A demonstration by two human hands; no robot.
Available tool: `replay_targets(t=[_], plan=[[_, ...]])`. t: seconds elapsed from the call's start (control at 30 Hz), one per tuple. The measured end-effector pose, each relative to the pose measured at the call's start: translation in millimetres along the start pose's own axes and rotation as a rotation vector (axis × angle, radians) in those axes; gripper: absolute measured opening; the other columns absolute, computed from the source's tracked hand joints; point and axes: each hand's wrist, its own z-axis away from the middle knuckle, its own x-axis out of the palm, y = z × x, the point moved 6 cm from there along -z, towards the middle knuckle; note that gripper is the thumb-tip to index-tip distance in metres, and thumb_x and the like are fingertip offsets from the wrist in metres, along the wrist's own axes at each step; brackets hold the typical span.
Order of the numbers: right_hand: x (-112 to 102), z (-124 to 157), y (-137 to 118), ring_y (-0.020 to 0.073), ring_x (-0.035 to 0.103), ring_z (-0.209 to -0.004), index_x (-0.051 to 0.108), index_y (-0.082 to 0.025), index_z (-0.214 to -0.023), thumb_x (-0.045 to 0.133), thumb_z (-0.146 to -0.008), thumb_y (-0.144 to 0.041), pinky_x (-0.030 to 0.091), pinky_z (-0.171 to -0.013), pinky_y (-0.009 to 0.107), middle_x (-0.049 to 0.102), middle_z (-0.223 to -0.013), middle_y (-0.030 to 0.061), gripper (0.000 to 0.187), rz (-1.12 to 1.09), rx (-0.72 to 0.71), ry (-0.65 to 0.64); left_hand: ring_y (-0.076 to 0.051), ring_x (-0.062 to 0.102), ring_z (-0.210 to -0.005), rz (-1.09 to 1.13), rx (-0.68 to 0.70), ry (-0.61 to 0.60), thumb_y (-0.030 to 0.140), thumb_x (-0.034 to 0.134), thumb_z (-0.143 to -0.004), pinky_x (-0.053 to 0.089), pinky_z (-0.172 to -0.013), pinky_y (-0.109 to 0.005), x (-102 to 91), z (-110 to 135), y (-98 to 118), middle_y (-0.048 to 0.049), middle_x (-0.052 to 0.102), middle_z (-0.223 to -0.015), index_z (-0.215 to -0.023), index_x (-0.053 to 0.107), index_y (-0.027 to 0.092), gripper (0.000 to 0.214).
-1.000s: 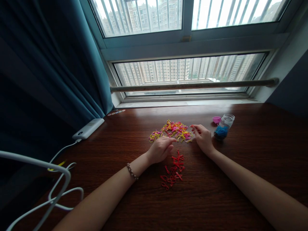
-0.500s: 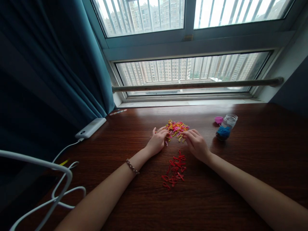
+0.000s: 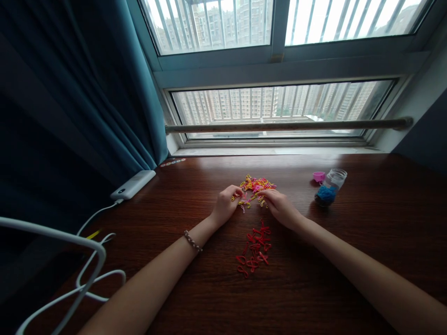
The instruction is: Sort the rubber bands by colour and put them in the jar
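A mixed heap of small yellow, pink and red bands (image 3: 255, 185) lies on the dark wooden table (image 3: 314, 279). My left hand (image 3: 225, 207) rests at the heap's left edge, fingers curled onto the bands. At the heap's right edge my right hand (image 3: 278, 205) has its fingertips pressed together among the bands. What each hand pinches is too small to make out. Nearer to me, between my forearms, lies a separate group of red bands (image 3: 254, 251).
A small glass jar (image 3: 330, 186) holding blue bands stands at the right, with its pink lid (image 3: 318, 176) beside it. A white power bank (image 3: 133, 184) with a white cable (image 3: 87, 260) lies at the left by the blue curtain (image 3: 87, 93). Behind the table is a window.
Both hands have closed in on the mixed heap, the left moving up from the red group's side and the right shifting left. The heap has been pushed into a tighter pile.
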Motion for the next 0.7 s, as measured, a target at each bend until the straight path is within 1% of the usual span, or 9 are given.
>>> replay_targets(t=[0.13, 0.23, 0.3, 0.4, 0.5, 0.57, 0.63, 0.7], plan=[[14, -19, -3, 0.0192, 0.053, -0.093, 0.062, -0.018, -0.095, 0.046, -0.079, -0.007, 0.043, -0.082, 0.034, 0.064, -0.092, 0.0078, 0.025, 0.141, -0.075, -0.097, -0.012, 0.056, -0.066, 0.016, -0.113, 0.069, 0.02, 0.057, -0.074, 0.047, -0.063, -0.025, -4.6, 0, -11, -0.0006, 0.06, -0.073, -0.075, 0.057, 0.016, 0.004], [25, -28, 2, 0.02, 0.051, -0.089, 0.064, -0.019, -0.089, 0.049, -0.08, -0.011, 0.042, -0.08, 0.033, 0.064, -0.084, 0.007, 0.02, 0.258, -0.087, -0.075, -0.011, 0.055, -0.062, 0.038, -0.172, 0.095, 0.024, 0.059, -0.072, 0.046, -0.06, -0.024, -6.6, 0, -17, 0.0002, 0.06, -0.07, -0.074, 0.057, 0.016, 0.008], [31, -29, 7, 0.0199, 0.05, -0.085, 0.065, -0.02, -0.087, 0.049, -0.082, -0.015, 0.041, -0.08, 0.033, 0.064, -0.082, 0.0067, 0.018, 0.299, -0.087, -0.064, -0.011, 0.055, -0.063, 0.07, -0.186, 0.116, 0.025, 0.06, -0.072, 0.047, -0.061, -0.024, -7.6, 0, -19, -0.0003, 0.06, -0.073, -0.078, 0.058, 0.016, 0.011], [35, -27, 13, 0.0199, 0.048, -0.084, 0.065, -0.02, -0.085, 0.048, -0.083, -0.018, 0.041, -0.078, 0.032, 0.063, -0.083, 0.007, 0.018, 0.29, -0.074, -0.061, -0.013, 0.057, -0.073, 0.137, -0.158, 0.156, 0.024, 0.06, -0.073, 0.048, -0.068, -0.025, -8.9, -1, -22, -0.0033, 0.061, -0.083, -0.083, 0.061, 0.016, 0.012], [30, -26, 18, 0.0201, 0.05, -0.086, 0.065, -0.019, -0.087, 0.047, -0.082, -0.016, 0.042, -0.077, 0.032, 0.063, -0.085, 0.007, 0.019, 0.185, -0.029, -0.007, -0.014, 0.058, -0.078, 0.18, -0.149, 0.167, 0.025, 0.058, -0.075, 0.048, -0.071, -0.026, -9.0, -1, -23, -0.0044, 0.06, -0.085, -0.079, 0.062, 0.016, 0.011], [24, -26, 22, 0.0191, 0.053, -0.084, 0.066, -0.019, -0.084, 0.049, -0.081, -0.016, 0.042, -0.076, 0.031, 0.064, -0.085, 0.0061, 0.017, 0.036, 0.031, 0.071, -0.014, 0.058, -0.077, 0.192, -0.164, 0.163, 0.027, 0.058, -0.075, 0.047, -0.069, -0.025, -9.3, -2, -24, -0.004, 0.06, -0.083, -0.077, 0.062, 0.016, 0.012], [17, -26, 31, 0.0175, 0.057, -0.078, 0.066, -0.018, -0.081, 0.052, -0.078, -0.018, 0.044, -0.072, 0.03, 0.066, -0.082, 0.005, 0.015, -0.159, 0.145, 0.159, -0.014, 0.058, -0.074, 0.198, -0.19, 0.158, 0.03, 0.058, -0.075, 0.047, -0.066, -0.024, -10.0, -2, -23, -0.0034, 0.061, -0.081, -0.077, 0.062, 0.016, 0.014], [13, -26, 41, 0.0171, 0.06, -0.072, 0.067, -0.017, -0.079, 0.056, -0.075, -0.022, 0.046, -0.068, 0.029, 0.068, -0.077, 0.0045, 0.013, -0.355, 0.271, 0.212, -0.012, 0.056, -0.068, 0.206, -0.225, 0.152, 0.033, 0.059, -0.074, 0.045, -0.06, -0.022, -10.6, -2, -22, -0.0024, 0.062, -0.077, -0.078, 0.062, 0.016, 0.017]])
